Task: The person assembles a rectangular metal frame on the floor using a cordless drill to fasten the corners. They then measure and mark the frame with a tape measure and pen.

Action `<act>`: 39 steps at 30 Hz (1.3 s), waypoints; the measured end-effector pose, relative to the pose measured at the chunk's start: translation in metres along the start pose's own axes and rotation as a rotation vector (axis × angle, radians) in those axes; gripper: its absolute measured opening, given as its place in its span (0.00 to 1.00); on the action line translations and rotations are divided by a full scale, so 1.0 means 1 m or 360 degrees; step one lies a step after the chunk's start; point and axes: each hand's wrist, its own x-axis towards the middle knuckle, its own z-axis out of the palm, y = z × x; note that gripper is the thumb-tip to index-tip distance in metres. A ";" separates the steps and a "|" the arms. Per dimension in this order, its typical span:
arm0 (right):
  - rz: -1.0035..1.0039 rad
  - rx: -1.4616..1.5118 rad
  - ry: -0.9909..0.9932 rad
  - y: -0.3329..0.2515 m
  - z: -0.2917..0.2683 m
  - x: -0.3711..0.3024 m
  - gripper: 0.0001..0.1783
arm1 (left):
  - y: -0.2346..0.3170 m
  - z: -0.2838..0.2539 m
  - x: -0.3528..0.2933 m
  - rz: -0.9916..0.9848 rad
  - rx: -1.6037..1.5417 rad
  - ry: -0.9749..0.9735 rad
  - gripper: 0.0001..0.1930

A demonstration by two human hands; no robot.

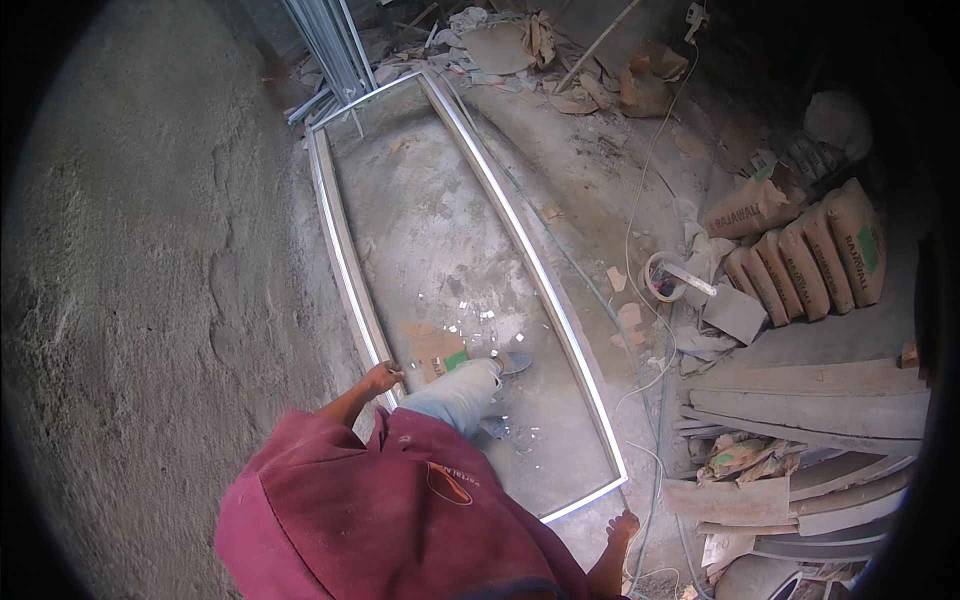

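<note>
A long rectangular silver metal frame (pixel 500 200) stretches from the far end toward me just above the floor. My left hand (pixel 383 377) is closed around its left long side, near my hip. At the near right corner, just outside the frame, my right hand (pixel 622 526) has its fingers curled. Something thin seems to rise from it toward the corner, but what it holds is too small to make out. One of my legs, in pale jeans, stands inside the frame's outline. Beside my foot lie small white scraps (pixel 480 315) and a brown paper piece (pixel 432 350).
A rough grey wall (pixel 130 250) runs along the left. Metal profiles (pixel 330 45) lean at the far end, near rubble and torn paper. To the right are a white bucket (pixel 665 276), filled brown sacks (pixel 800 260), stacked boards (pixel 810 405) and cables (pixel 650 170) across the floor.
</note>
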 end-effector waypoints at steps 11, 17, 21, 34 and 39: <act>-0.0424 -0.0779 -0.0372 -0.104 0.374 -0.174 0.20 | -0.029 -0.027 0.020 -0.0200 -0.0798 0.0084 0.25; -0.0812 -0.1816 -0.0753 -0.065 0.544 -0.224 0.27 | 0.001 -0.123 0.114 -0.0081 -0.1103 0.0267 0.25; -0.0942 -0.1974 -0.0738 -0.113 0.662 -0.207 0.28 | -0.070 -0.170 0.161 -0.0322 -0.1228 0.0249 0.26; -0.1263 -0.2205 -0.0610 -0.380 1.061 -0.266 0.25 | -0.082 -0.544 0.324 -0.0369 -0.1665 0.0979 0.23; -0.1123 -0.2425 -0.0698 -0.426 1.199 -0.240 0.26 | -0.053 -0.588 0.414 -0.0508 -0.1644 0.0869 0.21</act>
